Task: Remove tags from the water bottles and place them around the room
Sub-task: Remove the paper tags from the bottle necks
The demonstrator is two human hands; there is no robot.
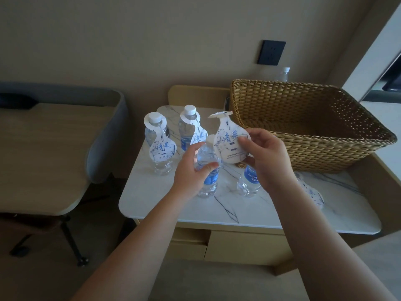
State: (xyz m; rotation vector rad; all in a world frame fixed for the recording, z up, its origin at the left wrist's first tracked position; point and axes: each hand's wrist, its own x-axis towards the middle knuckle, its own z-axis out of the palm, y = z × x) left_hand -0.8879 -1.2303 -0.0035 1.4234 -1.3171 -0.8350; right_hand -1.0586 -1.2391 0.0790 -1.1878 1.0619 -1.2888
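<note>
Several clear water bottles with blue labels stand on a white marble-look table (217, 211). My left hand (193, 170) grips the middle front bottle (208, 170) around its body. My right hand (263, 155) pinches a white drop-shaped paper tag (230, 140) with blue writing, lifted clear above that bottle's neck. Two bottles at the back, one on the left (159, 146) and one behind (187, 129), each wear a tag on the neck. Another bottle (249, 182) stands below my right hand, its top hidden. A loose tag (312, 192) lies flat on the table to the right.
A large woven wicker basket (314, 127) takes up the table's back right. One more bottle (283, 73) stands behind it under a black wall socket (271, 52). A beige desk (43, 159) with a grey raised rim sits to the left, and a window ledge lies at the far right.
</note>
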